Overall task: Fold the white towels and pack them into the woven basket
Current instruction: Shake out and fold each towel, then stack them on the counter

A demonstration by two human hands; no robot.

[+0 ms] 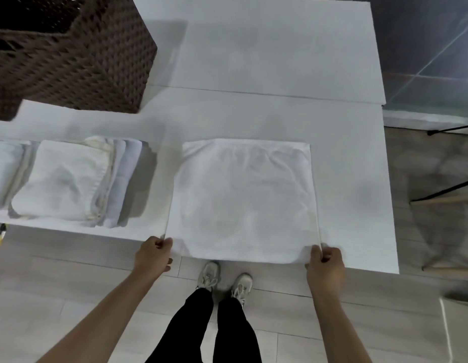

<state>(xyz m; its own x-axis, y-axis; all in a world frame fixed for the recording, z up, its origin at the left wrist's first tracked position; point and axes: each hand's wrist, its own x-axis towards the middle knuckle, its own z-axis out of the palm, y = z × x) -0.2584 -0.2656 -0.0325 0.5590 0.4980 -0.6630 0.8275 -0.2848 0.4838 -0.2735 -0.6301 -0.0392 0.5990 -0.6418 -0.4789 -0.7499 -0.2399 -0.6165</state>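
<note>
A white towel lies spread flat on the white table, its near edge hanging a little over the table's front edge. My left hand pinches its near left corner. My right hand pinches its near right corner. To the left sits a stack of several white towels, with another pile at the frame's left edge. The dark brown woven basket stands on the table at the back left; its inside is dark and I cannot see what it holds.
The table's right edge runs down beside a tiled floor with thin black stand legs. My legs and pale shoes are below the front edge. A yellow and black object pokes in at the far left.
</note>
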